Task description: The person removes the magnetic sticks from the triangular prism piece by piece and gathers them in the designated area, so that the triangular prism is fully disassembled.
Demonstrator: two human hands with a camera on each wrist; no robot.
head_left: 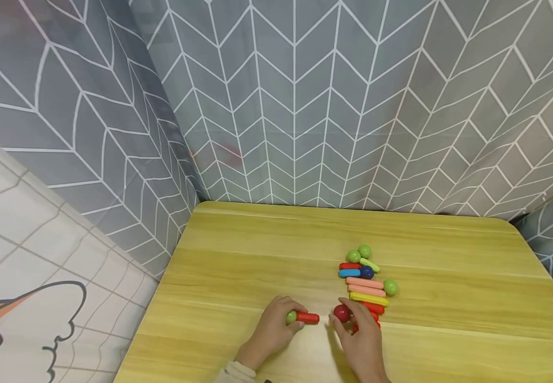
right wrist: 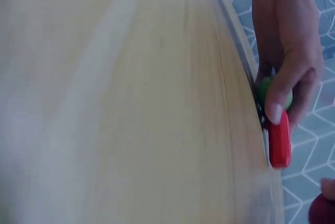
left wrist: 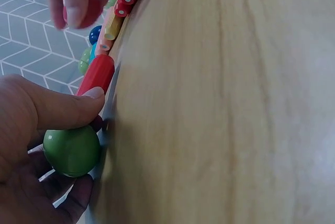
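Note:
My left hand (head_left: 276, 322) rests low over the wooden table, its thumb and fingers around a glossy green ball (left wrist: 71, 150) and the near end of a short red stick (head_left: 308, 317). Past the thumb, the red stick points to the right. Part of another dark red piece (left wrist: 97, 123) shows under the thumb in the left wrist view. To the right, my right hand (head_left: 361, 335) pinches a dark red ball (head_left: 341, 313) between thumb and fingers. Several red sticks (head_left: 373, 307) lie beside that hand, partly hidden by it.
Beyond the right hand lie a yellow stick (head_left: 369, 299), pink sticks (head_left: 364, 282), a green ball (head_left: 390, 287), a blue stick (head_left: 349, 273), a dark blue ball (head_left: 366, 272) and a lime stick (head_left: 370, 264). Two green balls sit farther back. A patterned curtain (head_left: 295, 106) hangs behind the table (head_left: 238, 250).

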